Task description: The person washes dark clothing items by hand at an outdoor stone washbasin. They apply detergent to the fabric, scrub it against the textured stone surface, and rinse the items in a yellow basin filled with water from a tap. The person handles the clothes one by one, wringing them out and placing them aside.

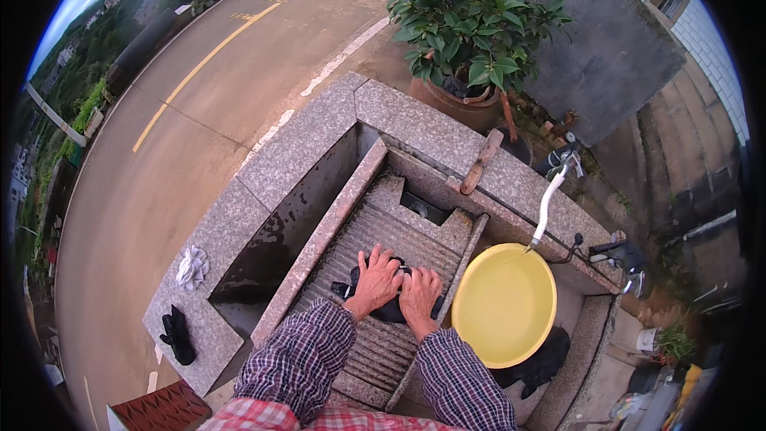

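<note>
A dark wet cloth lies bunched on the ridged stone washboard of an outdoor sink. My left hand presses on it with fingers spread. Beside it my right hand bears on the cloth's right part, fingers curled. Most of the cloth is hidden under both hands. To the right, a yellow basin holds water below a tap with a white hose. Another dark cloth lies partly beneath the basin.
A wooden-looking brush or paddle rests on the stone rim. On the left ledge lie a white cloth and a black glove or cloth. A deep trough adjoins the washboard. A potted shrub stands behind.
</note>
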A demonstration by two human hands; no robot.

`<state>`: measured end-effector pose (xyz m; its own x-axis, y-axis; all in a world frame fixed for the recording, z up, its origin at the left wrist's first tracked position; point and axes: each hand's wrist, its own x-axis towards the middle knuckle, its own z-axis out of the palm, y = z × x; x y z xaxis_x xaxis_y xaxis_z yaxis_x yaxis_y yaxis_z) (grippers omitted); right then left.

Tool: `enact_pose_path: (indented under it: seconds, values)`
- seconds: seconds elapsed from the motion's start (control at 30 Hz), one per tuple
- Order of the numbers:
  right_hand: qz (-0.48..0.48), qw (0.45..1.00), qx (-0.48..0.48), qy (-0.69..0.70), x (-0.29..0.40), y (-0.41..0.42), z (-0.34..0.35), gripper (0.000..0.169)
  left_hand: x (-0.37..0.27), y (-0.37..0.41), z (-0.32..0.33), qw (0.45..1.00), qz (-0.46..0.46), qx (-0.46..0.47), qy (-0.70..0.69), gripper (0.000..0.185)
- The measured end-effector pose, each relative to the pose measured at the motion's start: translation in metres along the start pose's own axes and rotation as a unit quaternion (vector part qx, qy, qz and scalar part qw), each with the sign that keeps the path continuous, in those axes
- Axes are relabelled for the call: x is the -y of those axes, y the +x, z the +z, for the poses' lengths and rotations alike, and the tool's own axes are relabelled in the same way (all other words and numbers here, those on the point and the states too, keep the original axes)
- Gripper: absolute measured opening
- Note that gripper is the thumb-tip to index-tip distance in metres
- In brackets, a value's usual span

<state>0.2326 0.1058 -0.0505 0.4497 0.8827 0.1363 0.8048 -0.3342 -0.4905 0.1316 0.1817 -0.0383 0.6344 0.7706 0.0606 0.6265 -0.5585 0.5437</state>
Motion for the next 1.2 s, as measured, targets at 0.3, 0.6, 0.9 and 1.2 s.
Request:
enact_pose_path:
  seconds: [0.3,0.6,0.9,1.2]
  values:
    - [-0.059,0.996,-0.071,-0.007,-0.008,0.042,0.013,0.030,0.004,0.051,0.003,0.996,0.041,-0.012,0.078,0.025]
    - [-0.050,0.989,-0.027,0.138,0.015,-0.077,-0.016,0.023,-0.014,-0.085,-0.013,0.997,0.051,0.003,-0.050,0.024]
    - [-0.046,0.998,-0.038,-0.002,-0.019,0.015,0.007,0.020,-0.009,0.017,0.005,0.996,0.039,-0.061,0.048,0.022]
    - [-0.104,0.993,-0.023,0.040,-0.013,0.038,0.011,0.022,-0.001,0.025,-0.002,0.999,-0.016,0.033,0.019,0.027]
